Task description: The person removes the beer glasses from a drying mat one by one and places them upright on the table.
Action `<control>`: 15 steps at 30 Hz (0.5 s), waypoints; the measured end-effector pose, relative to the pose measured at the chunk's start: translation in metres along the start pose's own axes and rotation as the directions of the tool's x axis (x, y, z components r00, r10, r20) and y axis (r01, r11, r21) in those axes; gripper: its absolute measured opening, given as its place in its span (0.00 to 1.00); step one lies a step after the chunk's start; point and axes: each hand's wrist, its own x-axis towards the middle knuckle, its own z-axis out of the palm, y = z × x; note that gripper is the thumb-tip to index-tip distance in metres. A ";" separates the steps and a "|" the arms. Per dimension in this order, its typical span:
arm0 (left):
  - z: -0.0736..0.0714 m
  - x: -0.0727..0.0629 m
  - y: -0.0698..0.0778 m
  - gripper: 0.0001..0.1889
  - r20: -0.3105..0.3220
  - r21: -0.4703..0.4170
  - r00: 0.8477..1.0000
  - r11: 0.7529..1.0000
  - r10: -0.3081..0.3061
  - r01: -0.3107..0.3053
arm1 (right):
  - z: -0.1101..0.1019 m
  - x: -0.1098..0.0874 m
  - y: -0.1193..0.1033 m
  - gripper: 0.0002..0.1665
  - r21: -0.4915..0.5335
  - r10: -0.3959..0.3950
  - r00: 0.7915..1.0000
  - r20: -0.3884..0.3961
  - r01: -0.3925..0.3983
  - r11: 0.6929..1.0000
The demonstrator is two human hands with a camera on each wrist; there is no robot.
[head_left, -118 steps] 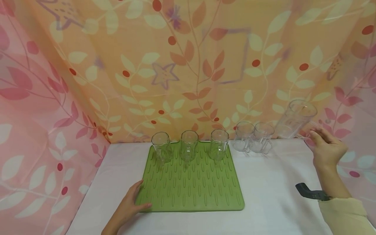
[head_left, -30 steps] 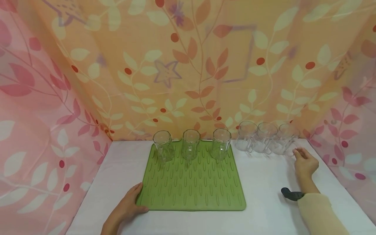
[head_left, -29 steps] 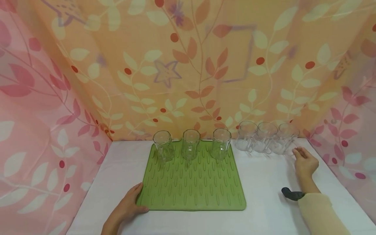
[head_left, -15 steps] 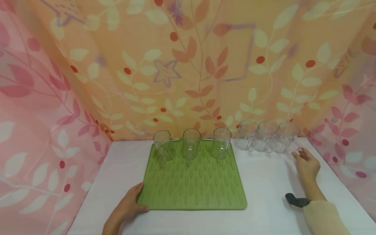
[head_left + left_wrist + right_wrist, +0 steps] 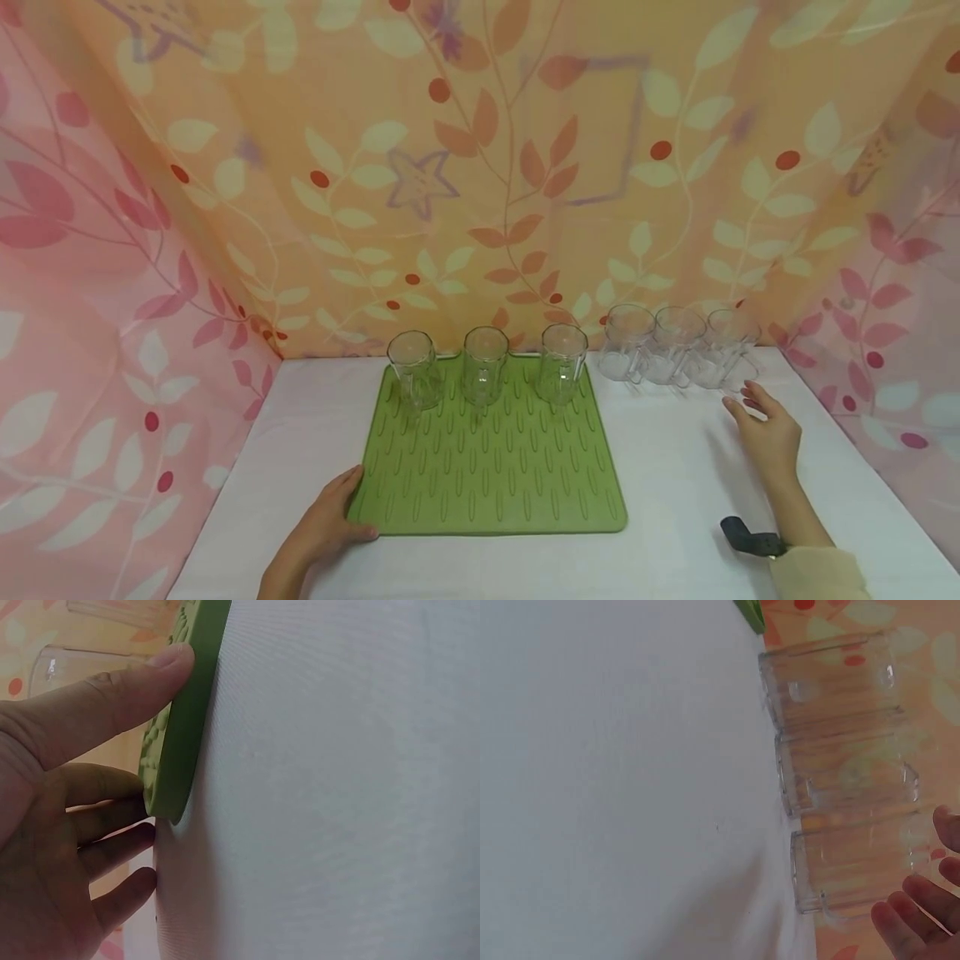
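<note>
My left hand (image 5: 321, 518) lies at the near left corner of a green ribbed mat (image 5: 491, 475). In the left wrist view the thumb (image 5: 112, 701) touches the mat's edge and the fingers reach along its side. My right hand (image 5: 770, 433) is just in front of the rightmost clear glass mug (image 5: 723, 354), fingers spread and holding nothing. Two more clear mugs, a middle one (image 5: 672, 354) and a left one (image 5: 626, 354), stand close beside it in a row. All three are upright with handles toward the near right.
On the mat's far side three upright glass mugs stand spaced apart: left (image 5: 416, 375), middle (image 5: 485, 371) and right (image 5: 562, 371). White cloth (image 5: 690, 500) covers the table. A patterned orange curtain (image 5: 337, 167) hangs right behind, with pink curtains at both sides.
Several seconds ago my right hand held a mug up at the right; it now stands at the row's right end. The hand has let go of its handle and drawn back. My left hand stays.
</note>
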 end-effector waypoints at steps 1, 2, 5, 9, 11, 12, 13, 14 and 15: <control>0.000 0.000 0.000 0.57 0.001 0.004 1.000 1.000 -0.002 0.002 | 0.001 -0.002 -0.003 0.27 0.006 -0.008 1.000 0.005 0.008 1.000; 0.000 0.000 0.000 0.57 0.002 0.003 1.000 1.000 -0.005 0.005 | 0.002 -0.005 -0.006 0.27 0.007 -0.011 1.000 0.007 0.011 1.000; 0.000 -0.001 0.001 0.56 0.005 0.006 1.000 1.000 -0.013 0.013 | 0.005 -0.010 -0.013 0.26 0.000 -0.007 1.000 0.018 0.007 1.000; 0.000 -0.002 0.001 0.56 0.004 0.003 1.000 1.000 -0.003 0.003 | 0.009 -0.016 -0.021 0.26 0.001 0.004 1.000 0.031 -0.004 1.000; 0.000 -0.002 0.001 0.57 0.003 0.000 1.000 1.000 0.000 0.000 | 0.012 -0.020 -0.024 0.26 0.008 0.010 0.999 0.038 -0.011 1.000; 0.000 -0.001 0.001 0.57 0.004 0.001 1.000 1.000 0.000 0.000 | 0.013 -0.021 -0.026 0.26 0.011 0.013 0.999 0.042 -0.014 1.000; 0.000 -0.001 0.001 0.57 0.004 0.003 1.000 1.000 -0.001 0.001 | 0.014 -0.023 -0.028 0.26 0.015 0.018 0.999 0.047 -0.018 1.000; 0.000 -0.001 0.001 0.57 0.005 0.007 1.000 1.000 -0.003 0.003 | 0.016 -0.024 -0.030 0.26 0.021 0.022 0.998 0.052 -0.023 1.000; 0.000 -0.001 0.001 0.57 0.004 0.007 1.000 1.000 -0.002 0.002 | 0.017 -0.025 -0.033 0.26 0.023 0.024 0.998 0.058 -0.025 0.999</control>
